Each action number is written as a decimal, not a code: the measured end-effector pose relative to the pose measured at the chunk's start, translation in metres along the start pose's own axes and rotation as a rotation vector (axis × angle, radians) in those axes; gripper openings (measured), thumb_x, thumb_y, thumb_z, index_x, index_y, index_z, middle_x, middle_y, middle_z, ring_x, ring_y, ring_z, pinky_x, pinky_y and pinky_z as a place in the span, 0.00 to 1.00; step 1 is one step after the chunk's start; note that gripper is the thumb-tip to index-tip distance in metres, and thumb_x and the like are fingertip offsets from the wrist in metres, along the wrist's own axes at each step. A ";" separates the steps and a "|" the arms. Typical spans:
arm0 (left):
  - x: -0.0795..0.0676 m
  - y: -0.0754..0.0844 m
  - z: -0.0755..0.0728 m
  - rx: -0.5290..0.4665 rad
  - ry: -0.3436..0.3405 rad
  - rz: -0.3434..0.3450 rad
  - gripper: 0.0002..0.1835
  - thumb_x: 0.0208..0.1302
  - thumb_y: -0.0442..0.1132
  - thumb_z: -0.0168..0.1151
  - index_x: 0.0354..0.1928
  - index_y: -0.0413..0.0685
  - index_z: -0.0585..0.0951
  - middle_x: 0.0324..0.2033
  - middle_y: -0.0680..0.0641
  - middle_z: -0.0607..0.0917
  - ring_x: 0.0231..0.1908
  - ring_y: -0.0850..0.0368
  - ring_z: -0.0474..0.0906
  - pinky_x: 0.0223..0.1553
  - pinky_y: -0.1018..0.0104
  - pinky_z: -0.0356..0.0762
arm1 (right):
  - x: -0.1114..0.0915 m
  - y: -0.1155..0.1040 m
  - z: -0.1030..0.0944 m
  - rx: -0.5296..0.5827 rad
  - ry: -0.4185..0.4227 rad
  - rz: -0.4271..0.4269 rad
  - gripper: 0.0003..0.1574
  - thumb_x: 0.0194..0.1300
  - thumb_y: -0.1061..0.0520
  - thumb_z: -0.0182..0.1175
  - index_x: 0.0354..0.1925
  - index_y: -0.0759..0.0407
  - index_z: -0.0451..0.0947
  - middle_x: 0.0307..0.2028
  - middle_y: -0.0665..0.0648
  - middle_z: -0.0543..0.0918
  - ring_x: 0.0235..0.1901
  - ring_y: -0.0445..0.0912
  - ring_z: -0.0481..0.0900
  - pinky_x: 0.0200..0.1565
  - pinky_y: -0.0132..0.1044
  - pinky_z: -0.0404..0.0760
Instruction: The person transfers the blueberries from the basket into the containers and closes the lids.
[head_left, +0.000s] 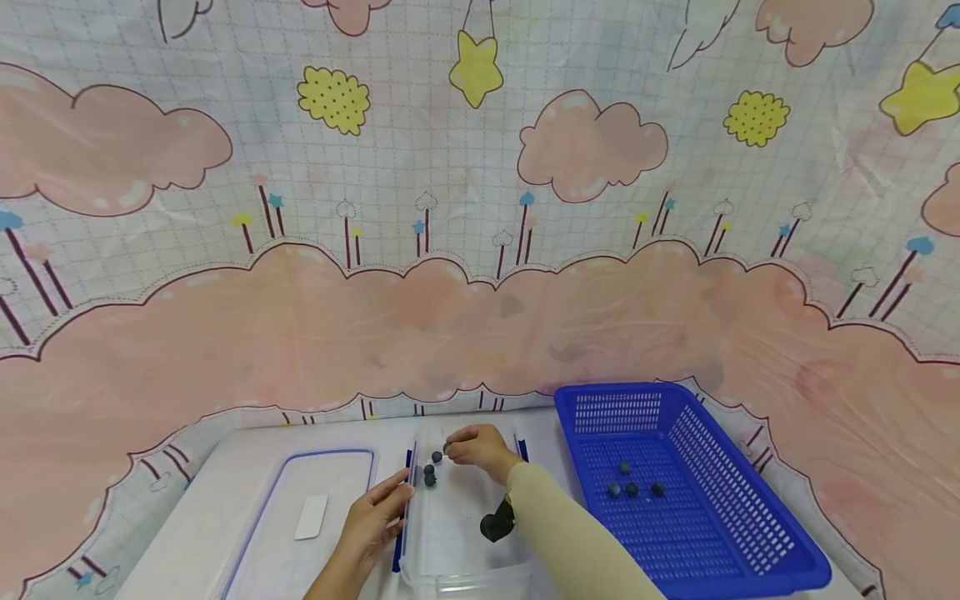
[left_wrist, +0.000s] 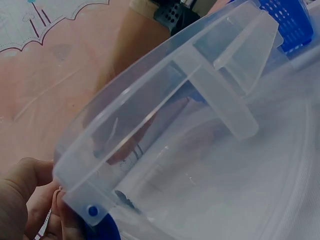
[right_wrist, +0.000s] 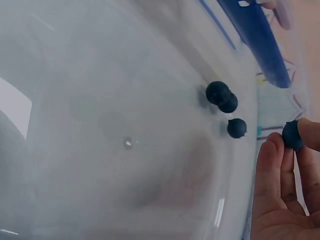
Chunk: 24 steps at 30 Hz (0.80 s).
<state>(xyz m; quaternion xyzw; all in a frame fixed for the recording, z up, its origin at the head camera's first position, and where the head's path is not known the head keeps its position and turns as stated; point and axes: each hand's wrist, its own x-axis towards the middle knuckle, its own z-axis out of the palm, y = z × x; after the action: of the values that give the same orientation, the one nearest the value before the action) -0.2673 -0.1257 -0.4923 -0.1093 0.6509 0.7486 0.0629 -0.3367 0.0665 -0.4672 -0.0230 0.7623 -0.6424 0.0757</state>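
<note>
Small, round, dark-blue ball (right_wrist: 292, 135) pinched by right hand (head_left: 483, 452), lower centre of head frame, just up-right of three similar balls (head_left: 430, 480) in clear rectangular plastic box (head_left: 450, 542) (left side gripped by left hand (head_left: 375, 512)).

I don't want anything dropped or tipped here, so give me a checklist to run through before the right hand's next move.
1. Blueberry secure in the right hand: ok, pinched between thumb and fingers.
2. Clear container steadied: ok, the left hand holds its left side.
3. Lid off the container: ok, lying on the table to the left.
4. Loose blueberries accounted for: ok, three show in the container, near its left wall.
5. Blue basket open on top: ok, uncovered, with four blueberries on its floor.
6. Pinched blueberry firm enough to squeeze: cannot tell from these views.
</note>
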 end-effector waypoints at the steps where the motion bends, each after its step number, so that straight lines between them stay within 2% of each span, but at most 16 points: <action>1: 0.000 0.000 0.000 -0.001 -0.001 0.001 0.23 0.63 0.37 0.67 0.61 0.43 0.79 0.33 0.58 0.84 0.34 0.61 0.76 0.33 0.70 0.75 | 0.000 0.001 0.002 -0.004 0.001 -0.004 0.15 0.60 0.68 0.64 0.46 0.74 0.80 0.40 0.64 0.86 0.38 0.49 0.86 0.46 0.40 0.84; 9: 0.001 0.000 0.000 -0.011 -0.009 -0.001 0.23 0.63 0.37 0.66 0.60 0.43 0.79 0.32 0.58 0.84 0.34 0.61 0.75 0.32 0.70 0.75 | -0.003 0.009 0.013 -0.081 0.042 0.052 0.13 0.58 0.68 0.66 0.43 0.71 0.83 0.35 0.58 0.86 0.35 0.45 0.85 0.43 0.39 0.85; 18: 0.001 -0.001 0.001 -0.001 0.000 -0.001 0.24 0.62 0.38 0.68 0.61 0.43 0.79 0.34 0.57 0.84 0.35 0.60 0.76 0.33 0.69 0.76 | -0.002 0.015 0.017 -0.128 0.062 0.089 0.12 0.57 0.66 0.68 0.41 0.69 0.83 0.34 0.57 0.85 0.33 0.44 0.84 0.41 0.37 0.85; 20: 0.001 -0.001 0.000 0.002 0.004 -0.002 0.24 0.62 0.38 0.68 0.61 0.44 0.79 0.34 0.56 0.84 0.35 0.60 0.75 0.33 0.69 0.77 | -0.002 0.013 0.016 -0.141 0.052 0.073 0.12 0.58 0.65 0.68 0.42 0.69 0.83 0.35 0.56 0.85 0.34 0.44 0.83 0.42 0.37 0.85; 24: 0.001 -0.002 0.000 -0.010 0.007 0.001 0.24 0.62 0.38 0.68 0.60 0.44 0.80 0.33 0.57 0.83 0.34 0.61 0.75 0.32 0.70 0.76 | 0.001 0.001 0.006 -0.125 0.015 -0.016 0.14 0.60 0.65 0.66 0.45 0.72 0.81 0.38 0.60 0.85 0.37 0.48 0.85 0.43 0.39 0.85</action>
<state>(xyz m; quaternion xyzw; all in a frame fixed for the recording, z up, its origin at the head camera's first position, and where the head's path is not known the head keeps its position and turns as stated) -0.2682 -0.1250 -0.4947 -0.1120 0.6474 0.7515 0.0595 -0.3367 0.0610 -0.4689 -0.0290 0.8014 -0.5941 0.0634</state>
